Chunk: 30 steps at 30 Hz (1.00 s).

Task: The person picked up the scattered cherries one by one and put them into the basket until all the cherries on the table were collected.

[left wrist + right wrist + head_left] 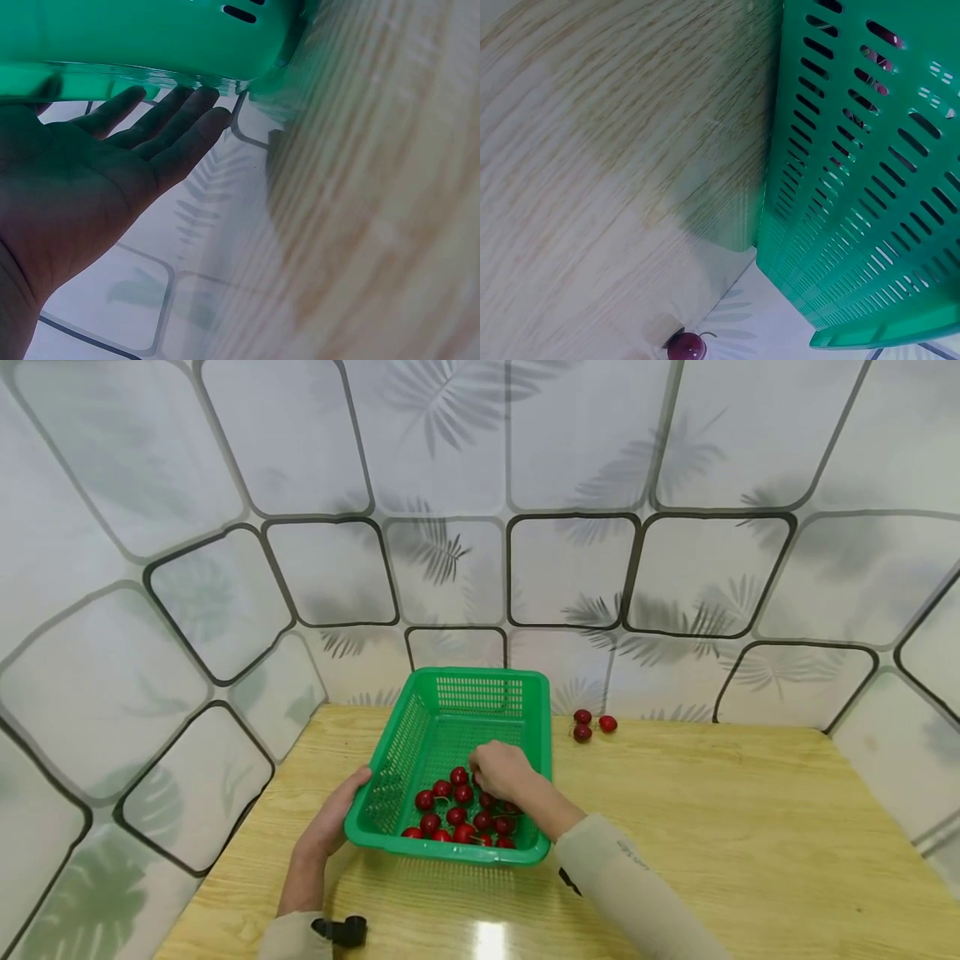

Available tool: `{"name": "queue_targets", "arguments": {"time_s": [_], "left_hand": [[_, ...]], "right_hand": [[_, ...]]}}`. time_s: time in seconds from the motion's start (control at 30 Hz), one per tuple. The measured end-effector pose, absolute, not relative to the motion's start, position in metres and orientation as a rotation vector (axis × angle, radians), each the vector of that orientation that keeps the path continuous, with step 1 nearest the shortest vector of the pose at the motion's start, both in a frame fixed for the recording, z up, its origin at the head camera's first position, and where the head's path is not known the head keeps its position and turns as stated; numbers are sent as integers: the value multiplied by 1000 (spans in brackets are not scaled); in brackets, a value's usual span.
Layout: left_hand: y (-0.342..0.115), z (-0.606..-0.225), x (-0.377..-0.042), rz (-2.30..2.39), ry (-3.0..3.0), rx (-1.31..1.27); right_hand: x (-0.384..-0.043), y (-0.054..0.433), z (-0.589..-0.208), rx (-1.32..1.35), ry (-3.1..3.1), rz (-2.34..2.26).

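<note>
A green plastic basket [442,852] with slotted sides stands on the table, and many dark red cherries [457,816] lie in its near half. My left hand [335,814] holds the basket's left rim, thumb at the top. In the left wrist view, the fingers of that left hand [112,165] reach under the rim, fairly straight. Inside the basket, my right hand [504,770] reaches down over the cherries with bent fingers. Its fingertips are hidden, so whether they pinch a cherry cannot be told. The right wrist view shows only the slotted side of the basket [900,180].
Beyond the basket's right side, a few loose cherries [582,732] lie near the back edge of the wooden table [720,827]. One loose cherry [686,346] also appears in the right wrist view. A patterned wall covering [570,568] rises behind the table.
</note>
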<state>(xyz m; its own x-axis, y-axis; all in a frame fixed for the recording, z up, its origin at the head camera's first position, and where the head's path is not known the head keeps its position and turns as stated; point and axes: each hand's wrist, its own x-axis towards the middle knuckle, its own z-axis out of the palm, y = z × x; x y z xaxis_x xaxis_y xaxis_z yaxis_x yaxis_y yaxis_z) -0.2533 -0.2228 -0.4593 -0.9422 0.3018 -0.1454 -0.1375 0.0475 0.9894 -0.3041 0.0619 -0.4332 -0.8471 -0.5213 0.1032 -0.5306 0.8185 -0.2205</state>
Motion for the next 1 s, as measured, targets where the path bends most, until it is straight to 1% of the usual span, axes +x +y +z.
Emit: {"name": "queue_targets", "arguments": {"time_s": [0.63, 1.0], "left_hand": [[-222, -458, -253, 1964, 2022, 150], [-223, -457, -253, 1956, 2021, 149]], "right_hand": [[-304, 62, -433, 802, -2963, 410], [-306, 62, -431, 773, -2852, 525]]}}
